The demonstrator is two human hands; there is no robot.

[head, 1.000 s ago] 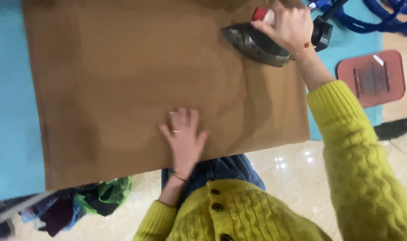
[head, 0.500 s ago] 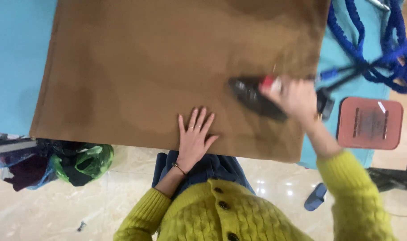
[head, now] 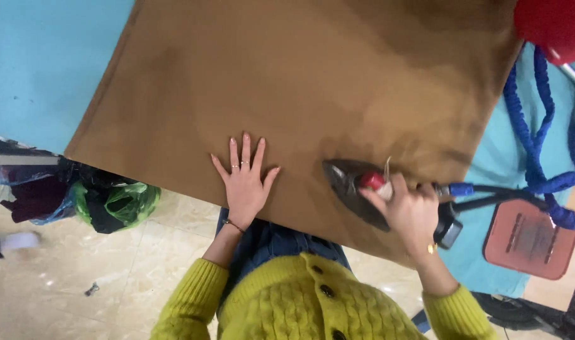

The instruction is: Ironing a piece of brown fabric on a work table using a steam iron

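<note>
Left hand [head: 243, 179] flat on brown fabric [head: 313, 88]; right hand [head: 410, 211] grips iron [head: 353, 186].

The big brown cloth [head: 313, 94] runs off the top edge. The right hand [head: 410, 211] hides the dark iron's [head: 353, 189] handle. The round red thing [head: 552, 25] is cut off at the top right corner.

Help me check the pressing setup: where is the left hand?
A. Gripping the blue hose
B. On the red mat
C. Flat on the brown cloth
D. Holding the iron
C: the left hand lies palm down, fingers spread, on the brown cloth; the right hand holds the iron.
</note>
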